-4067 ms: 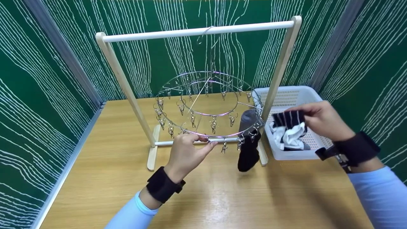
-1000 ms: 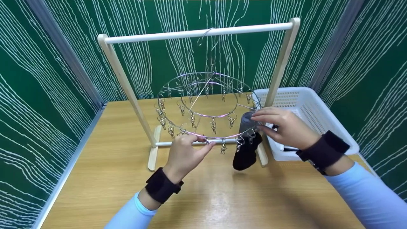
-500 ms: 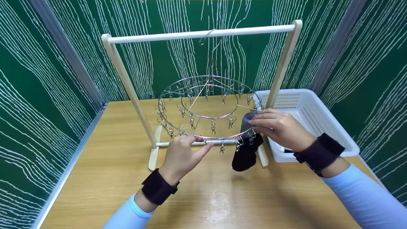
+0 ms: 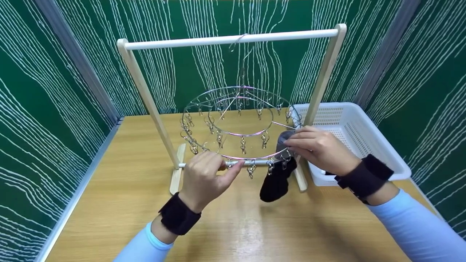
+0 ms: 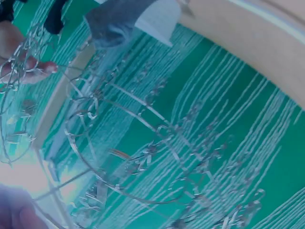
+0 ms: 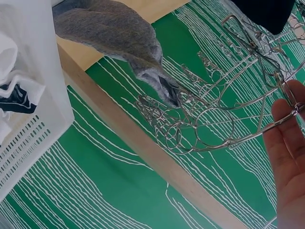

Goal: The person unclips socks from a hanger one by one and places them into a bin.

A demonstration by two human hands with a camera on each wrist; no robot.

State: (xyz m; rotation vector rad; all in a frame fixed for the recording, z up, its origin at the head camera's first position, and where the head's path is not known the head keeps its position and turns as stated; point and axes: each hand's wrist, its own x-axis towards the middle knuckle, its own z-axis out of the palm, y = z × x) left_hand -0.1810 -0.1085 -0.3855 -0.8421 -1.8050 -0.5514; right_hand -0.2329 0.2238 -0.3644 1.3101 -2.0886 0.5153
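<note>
A round metal clip hanger (image 4: 243,135) with two rings and several dangling clips hangs by its hook from a wooden rack. At its front rim, my left hand (image 4: 205,178) pinches the wire between thumb and fingers. My right hand (image 4: 322,147) holds the right side of the outer ring; the right wrist view shows its fingers at the wire. Beside that hand a grey sock (image 4: 284,140) hangs from the hanger, also visible as grey cloth (image 6: 114,36) in the right wrist view. A black sock (image 4: 276,183) dangles from the front right clips.
The rack's white top bar (image 4: 182,43) spans above the hanger, with wooden posts at both sides. A white plastic basket (image 4: 386,153) stands on the right, holding white and dark socks (image 6: 21,98). Green walls with white lines enclose the wooden table (image 4: 233,233).
Earlier my right hand held a dark striped sock and white cloth over the basket; now it holds the ring. Lately the ring has turned slightly, the black sock shifting left and my left hand moving left.
</note>
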